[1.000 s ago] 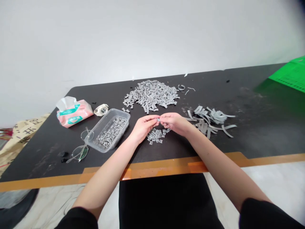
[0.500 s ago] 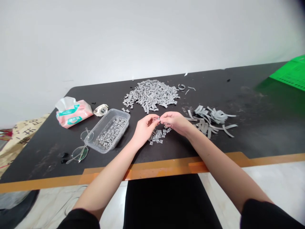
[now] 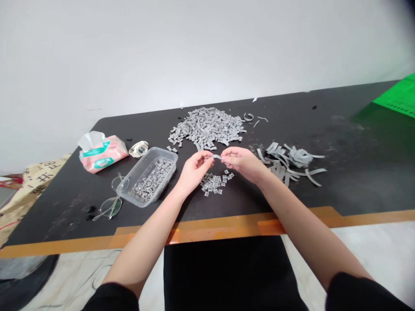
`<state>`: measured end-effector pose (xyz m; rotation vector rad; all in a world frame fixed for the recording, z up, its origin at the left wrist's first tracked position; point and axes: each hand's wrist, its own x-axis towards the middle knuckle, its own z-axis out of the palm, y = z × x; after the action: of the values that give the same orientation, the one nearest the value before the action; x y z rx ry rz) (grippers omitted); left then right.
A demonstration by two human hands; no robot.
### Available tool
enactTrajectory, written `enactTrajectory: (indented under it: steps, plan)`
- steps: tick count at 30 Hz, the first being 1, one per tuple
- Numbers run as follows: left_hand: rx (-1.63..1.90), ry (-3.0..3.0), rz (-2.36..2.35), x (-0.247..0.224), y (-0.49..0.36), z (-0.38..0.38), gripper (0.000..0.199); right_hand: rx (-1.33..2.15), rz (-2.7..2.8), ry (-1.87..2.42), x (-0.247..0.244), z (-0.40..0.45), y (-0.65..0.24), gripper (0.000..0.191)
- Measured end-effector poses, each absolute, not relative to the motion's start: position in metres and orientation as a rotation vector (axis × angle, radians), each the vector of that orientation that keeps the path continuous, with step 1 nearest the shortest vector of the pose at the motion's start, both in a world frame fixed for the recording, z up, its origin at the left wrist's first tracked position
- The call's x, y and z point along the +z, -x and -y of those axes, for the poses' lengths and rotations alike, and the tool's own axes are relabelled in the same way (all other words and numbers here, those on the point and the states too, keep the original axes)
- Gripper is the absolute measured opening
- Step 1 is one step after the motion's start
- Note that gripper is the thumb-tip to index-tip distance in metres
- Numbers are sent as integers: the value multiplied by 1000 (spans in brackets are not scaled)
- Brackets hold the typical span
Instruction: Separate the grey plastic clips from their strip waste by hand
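A short grey strip (image 3: pixel 216 157) bows upward between my two hands. My left hand (image 3: pixel 196 168) pinches one end of it, thumb against forefinger. At the other end my right hand (image 3: pixel 241 162) has its fingertips closed on the strip. Whether a small buckle is on the strip is too small to tell. Below the hands lies a loose cluster of small grey buckles (image 3: pixel 214 185). To the right of my right hand is a pile of loose grey strips (image 3: pixel 288 162). Behind the hands rises a large heap of small folded grey pieces (image 3: pixel 209 127).
Left of my hands stands a clear plastic tub (image 3: pixel 125 192) of small buckles. Beside it lie eyeglasses (image 3: pixel 110 207), a white tape measure (image 3: pixel 138 149) and a tissue pack (image 3: pixel 103 153). A green basket (image 3: pixel 397 97) is at the far right. Orange tape (image 3: pixel 220 229) covers the table's front edge.
My hands have moved slightly apart, and more of the grey strip now shows between them. The view has shifted a little; the piles look the same.
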<state>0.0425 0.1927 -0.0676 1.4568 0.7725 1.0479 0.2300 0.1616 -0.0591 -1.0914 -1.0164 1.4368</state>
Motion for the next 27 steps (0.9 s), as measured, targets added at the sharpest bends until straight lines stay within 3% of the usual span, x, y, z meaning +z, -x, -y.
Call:
enactTrajectory:
  steps: [8,15,27]
  plan:
    - [1033,-1606,-816,-69,-42,-190,21,1356,1088,1228,-64,-163,-230,17]
    - [874,-2196,-910,-60,-39,-186,15,1376,1164,1278,-64,-162,-228,20]
    - [920,-1197,-728,-61,-46,-190,32,1455,1103,993,-60,-160,-229,24]
